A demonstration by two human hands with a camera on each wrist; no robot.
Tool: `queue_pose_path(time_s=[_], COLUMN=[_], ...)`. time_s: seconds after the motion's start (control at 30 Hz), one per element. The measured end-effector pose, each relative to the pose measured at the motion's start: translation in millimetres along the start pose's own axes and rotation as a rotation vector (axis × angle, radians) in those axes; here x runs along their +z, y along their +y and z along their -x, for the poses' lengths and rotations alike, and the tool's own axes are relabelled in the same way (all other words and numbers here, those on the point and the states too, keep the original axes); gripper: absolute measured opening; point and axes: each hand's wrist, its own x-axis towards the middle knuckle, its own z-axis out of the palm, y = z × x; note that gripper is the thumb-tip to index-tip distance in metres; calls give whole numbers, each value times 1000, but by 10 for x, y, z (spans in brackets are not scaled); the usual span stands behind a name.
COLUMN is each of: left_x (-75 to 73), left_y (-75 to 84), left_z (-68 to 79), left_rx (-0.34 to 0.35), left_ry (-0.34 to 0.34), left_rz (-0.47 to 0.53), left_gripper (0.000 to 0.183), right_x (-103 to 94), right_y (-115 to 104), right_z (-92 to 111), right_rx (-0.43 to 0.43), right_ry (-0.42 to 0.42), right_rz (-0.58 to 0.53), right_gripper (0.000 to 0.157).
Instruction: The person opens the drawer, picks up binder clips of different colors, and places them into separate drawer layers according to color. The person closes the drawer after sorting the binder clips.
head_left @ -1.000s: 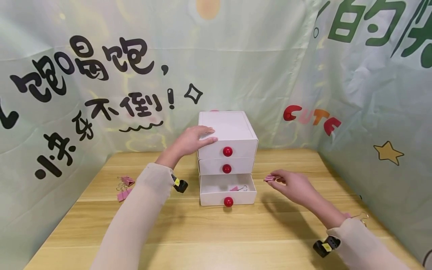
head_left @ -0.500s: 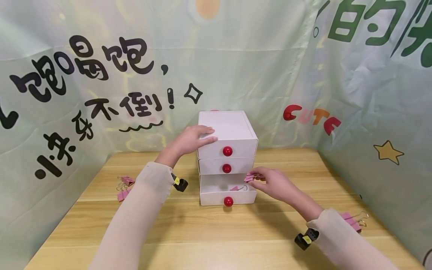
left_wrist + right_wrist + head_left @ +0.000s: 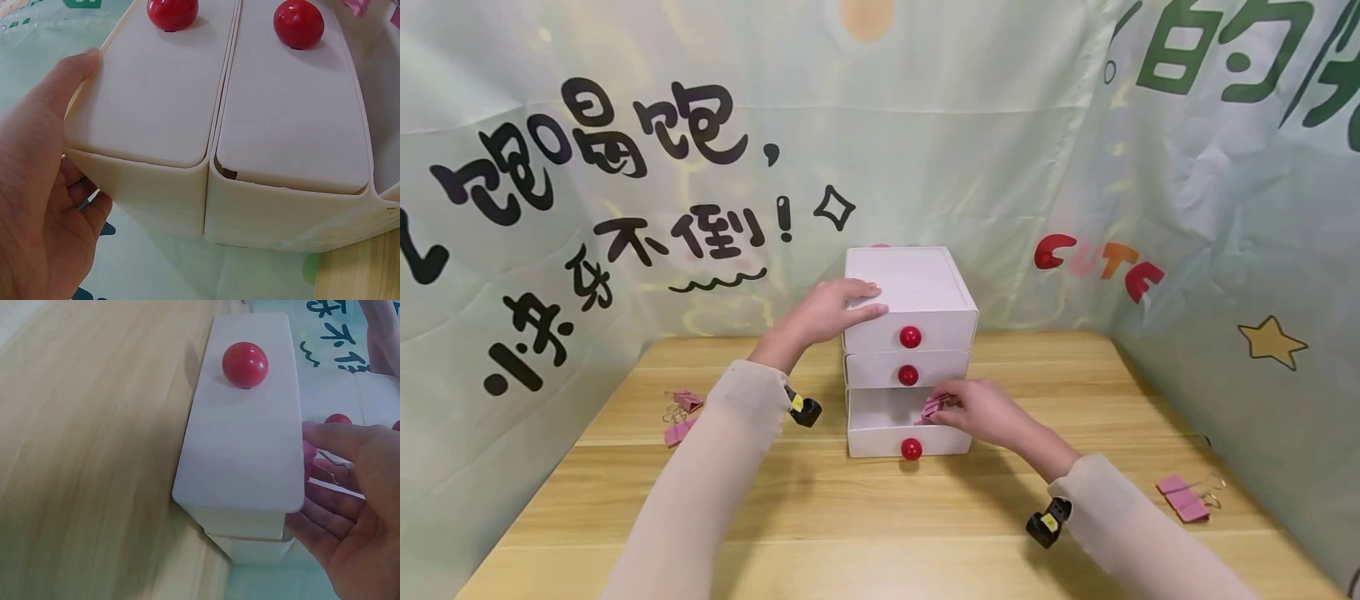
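Observation:
A white drawer cabinet (image 3: 902, 277) with red knobs stands at the table's middle. Its bottom drawer (image 3: 872, 442) is pulled out; the upper two are closed. My left hand (image 3: 827, 312) rests on the cabinet's top left edge, thumb near the front. Between thumb and fingers, my right hand (image 3: 988, 412) pinches a pink binder clip (image 3: 934, 406) inside the opening of the bottom drawer. In the right wrist view that binder clip (image 3: 309, 461) shows partly behind the drawer front, with its wire handle. Another pink clip in the drawer is mostly hidden by the hand.
Several pink binder clips (image 3: 679, 429) lie on the wooden table (image 3: 865, 517) at the left, partly behind the left sleeve. More pink binder clips (image 3: 1186, 502) lie at the right. A printed cloth (image 3: 925, 167) hangs behind and at both sides.
My right hand has moved left with the binder clip, from beside the cabinet into the open bottom drawer. My left hand has stayed on the cabinet. The right-hand clips have come into full view.

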Motion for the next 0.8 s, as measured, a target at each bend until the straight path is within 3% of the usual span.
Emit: queue_pose_path(time_s=[0.43,0.8], left_x=[20,25], left_y=[-16,-10], left_z=[-7,-6], left_rx=[-3,-13], left_ry=[11,4], left_rz=[3,10], left_gripper=[59,60], right_x=[73,-16], right_y=[-9,11], right_z=[-89,22], right_rx=[-50,-8], right_ry=[-28,19], right_rz=[-32,-56], right_gripper=[10,26])
